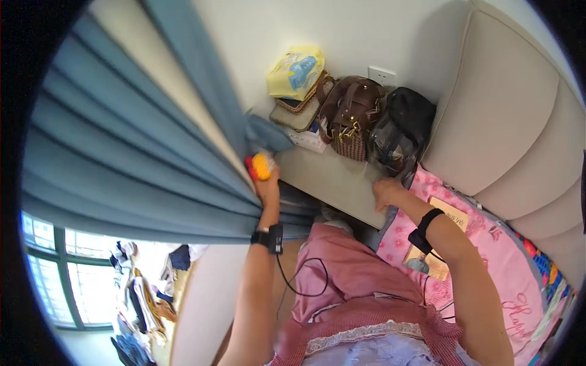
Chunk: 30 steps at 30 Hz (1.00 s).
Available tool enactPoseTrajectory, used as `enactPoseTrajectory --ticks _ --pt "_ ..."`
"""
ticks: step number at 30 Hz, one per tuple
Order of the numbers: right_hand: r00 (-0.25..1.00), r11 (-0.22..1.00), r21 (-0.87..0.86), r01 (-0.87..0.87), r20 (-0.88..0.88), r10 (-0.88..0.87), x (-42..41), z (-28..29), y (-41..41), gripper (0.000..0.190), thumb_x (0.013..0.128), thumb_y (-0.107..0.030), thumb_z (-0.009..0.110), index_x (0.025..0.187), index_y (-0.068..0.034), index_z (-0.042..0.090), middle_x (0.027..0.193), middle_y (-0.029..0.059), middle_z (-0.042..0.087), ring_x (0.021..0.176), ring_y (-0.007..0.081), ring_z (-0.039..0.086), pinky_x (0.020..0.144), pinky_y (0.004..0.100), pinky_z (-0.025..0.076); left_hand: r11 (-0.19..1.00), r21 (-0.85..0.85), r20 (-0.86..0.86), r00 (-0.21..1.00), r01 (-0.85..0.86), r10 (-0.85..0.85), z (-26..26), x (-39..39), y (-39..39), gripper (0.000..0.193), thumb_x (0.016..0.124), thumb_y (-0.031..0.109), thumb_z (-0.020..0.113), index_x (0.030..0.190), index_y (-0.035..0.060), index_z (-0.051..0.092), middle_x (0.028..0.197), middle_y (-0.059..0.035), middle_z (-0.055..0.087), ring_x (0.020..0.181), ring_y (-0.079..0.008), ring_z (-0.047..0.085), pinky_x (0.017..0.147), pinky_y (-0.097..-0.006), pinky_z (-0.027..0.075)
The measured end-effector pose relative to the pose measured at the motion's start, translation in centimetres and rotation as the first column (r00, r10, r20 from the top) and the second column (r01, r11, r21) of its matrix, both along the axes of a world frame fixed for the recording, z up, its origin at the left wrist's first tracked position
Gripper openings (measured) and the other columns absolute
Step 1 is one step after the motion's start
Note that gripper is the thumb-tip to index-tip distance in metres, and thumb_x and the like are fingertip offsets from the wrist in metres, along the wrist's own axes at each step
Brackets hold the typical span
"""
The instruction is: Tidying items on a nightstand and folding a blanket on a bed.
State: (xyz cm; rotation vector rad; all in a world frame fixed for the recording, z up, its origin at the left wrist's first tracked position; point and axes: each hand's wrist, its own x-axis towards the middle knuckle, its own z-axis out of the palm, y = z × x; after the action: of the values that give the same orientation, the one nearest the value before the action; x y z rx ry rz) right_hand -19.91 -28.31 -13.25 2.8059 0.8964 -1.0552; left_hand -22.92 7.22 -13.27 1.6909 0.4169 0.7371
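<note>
My left hand (269, 179) grips a small yellow and red object (262, 166), blurred, perhaps knitted or plush. It is at the left end of a grey bedside table (329, 176), close to the blue curtain (151, 151). Over the table's right end is my right hand (387, 191), fingers pointing down and partly hidden by blur. Just beyond that hand stands a clear and black bag (394, 146). Beside it sits a brown woven backpack (355, 119) with gold-coloured fittings. Further left, a yellow plastic pack (296, 73) rests on a stack of woven pouches (297, 112).
A white box (307, 139) lies under the pouches. Right of the table, a bed carries a pink cover (494, 293) and books (451, 212) against a padded headboard (503, 105). A cable (302, 293) loops from my left wristband. Clothes (142, 302) hang near the window.
</note>
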Motion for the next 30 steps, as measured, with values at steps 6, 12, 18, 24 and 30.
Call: enactPoseTrajectory --ticks 6,12,18,24,30 --pt "0.993 0.992 0.062 0.113 0.026 -0.115 -0.2 0.6 -1.5 0.044 0.052 -0.034 0.085 0.082 -0.004 0.072 0.089 0.0155 0.069 0.090 0.0312 0.067 0.075 0.0436 0.053 0.955 0.126 -0.013 0.963 -0.267 0.271 0.7 -8.8 -2.3 0.064 0.075 0.003 0.074 0.131 0.0037 0.042 0.103 -0.0077 0.059 0.083 -0.0179 0.061 0.073 -0.0289 0.052" --pt "0.991 0.987 0.108 0.117 0.048 -0.123 -0.2 0.2 -1.3 0.047 0.054 -0.032 0.085 0.087 -0.004 0.070 0.096 0.0158 0.068 0.094 0.0324 0.065 0.078 0.0430 0.052 0.986 -0.160 -0.028 0.998 -0.051 0.047 3.2 -8.6 -5.7 0.062 0.078 -0.002 0.070 0.133 0.0022 0.040 0.112 -0.0100 0.059 0.096 -0.0207 0.061 0.087 -0.0318 0.050" --pt "0.989 0.970 0.216 0.108 0.074 -0.127 -0.2 -2.9 -3.2 0.054 0.050 -0.032 0.087 0.091 -0.004 0.066 0.100 0.0158 0.066 0.094 0.0364 0.063 0.074 0.0450 0.051 0.992 -0.119 -0.059 0.997 0.043 -0.051 4.6 4.6 -7.3 0.068 0.073 -0.005 0.074 0.132 0.0022 0.042 0.119 -0.0099 0.057 0.104 -0.0199 0.058 0.090 -0.0323 0.047" --pt "0.974 0.969 0.192 0.153 0.137 -0.181 -1.3 -1.9 -2.1 0.050 0.050 -0.037 0.086 0.085 -0.008 0.064 0.094 0.0114 0.067 0.098 0.0311 0.062 0.081 0.0429 0.049 0.962 -0.265 -0.107 0.989 0.072 -0.103 -1.5 8.9 -1.4 0.075 0.070 -0.011 0.072 0.135 0.0038 0.038 0.123 -0.0087 0.054 0.109 -0.0207 0.056 0.091 -0.0320 0.047" --pt "0.978 0.968 0.229 0.103 0.155 -0.140 -0.8 -3.1 -2.8 0.050 0.047 -0.038 0.086 0.080 -0.009 0.062 0.093 0.0099 0.066 0.098 0.0293 0.061 0.083 0.0421 0.048 0.928 -0.252 -0.083 0.949 0.275 -0.304 -0.8 9.5 -1.3 0.077 0.066 -0.019 0.067 0.134 0.0032 0.038 0.121 -0.0095 0.055 0.108 -0.0227 0.056 0.090 -0.0317 0.049"
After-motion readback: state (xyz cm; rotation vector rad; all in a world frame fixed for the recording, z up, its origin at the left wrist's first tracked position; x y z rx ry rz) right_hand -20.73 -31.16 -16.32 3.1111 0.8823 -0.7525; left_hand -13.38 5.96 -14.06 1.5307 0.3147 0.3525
